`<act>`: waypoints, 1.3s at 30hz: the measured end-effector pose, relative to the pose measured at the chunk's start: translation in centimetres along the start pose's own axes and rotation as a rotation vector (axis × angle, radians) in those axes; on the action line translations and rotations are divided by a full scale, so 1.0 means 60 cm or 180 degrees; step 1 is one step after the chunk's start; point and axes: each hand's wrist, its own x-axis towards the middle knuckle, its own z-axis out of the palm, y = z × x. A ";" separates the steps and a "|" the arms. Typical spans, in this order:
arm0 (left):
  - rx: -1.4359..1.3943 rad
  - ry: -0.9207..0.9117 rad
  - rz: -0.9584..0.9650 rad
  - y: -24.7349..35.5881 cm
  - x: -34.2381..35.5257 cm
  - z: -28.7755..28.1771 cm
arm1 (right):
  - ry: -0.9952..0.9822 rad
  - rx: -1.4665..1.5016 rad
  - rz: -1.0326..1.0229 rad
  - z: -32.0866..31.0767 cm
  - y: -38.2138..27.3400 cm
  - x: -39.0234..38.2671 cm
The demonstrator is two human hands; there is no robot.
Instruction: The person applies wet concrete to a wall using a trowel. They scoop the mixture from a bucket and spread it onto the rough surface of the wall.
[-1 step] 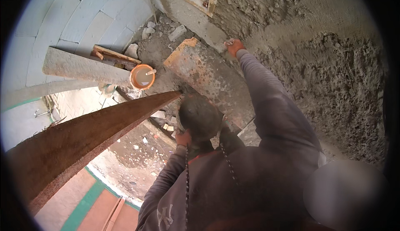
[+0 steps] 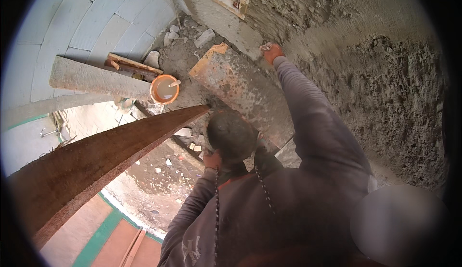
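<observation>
My left hand point(image 2: 211, 159), closed, grips the near left rim of a dark round bowl point(image 2: 232, 134) that looks smeared with grey mortar. The bowl is close in front of my body, above my legs. My right arm stretches forward to the plastered wall point(image 2: 332, 41). There my right hand point(image 2: 272, 52), in an orange glove with pale fingertips, is closed at the wall's lower part. Whatever it holds is too small and hidden to make out. Below that hand lies a wide board point(image 2: 245, 84) spattered with mortar.
An orange bucket point(image 2: 164, 89) of murky water with a handle sticking out stands left of the board. A long brown timber point(image 2: 115, 146) slants in from the left. Beside the bucket is a grey plank point(image 2: 96, 77). Rubble point(image 2: 204, 38) lies in the far corner by the block wall point(image 2: 103, 21).
</observation>
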 end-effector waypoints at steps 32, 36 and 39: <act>0.1735 -0.0418 0.2300 -0.208 0.005 -0.008 | -0.0703 0.0633 -0.0275 -0.386 -0.066 -0.378; -0.0966 -0.0719 0.0743 -0.235 -0.004 0.023 | -0.0060 0.1564 -0.0893 -0.534 -0.127 -0.563; -0.1569 -0.0735 0.0398 -0.206 -0.040 0.052 | -0.0486 0.0859 -0.0893 -0.525 -0.086 -0.623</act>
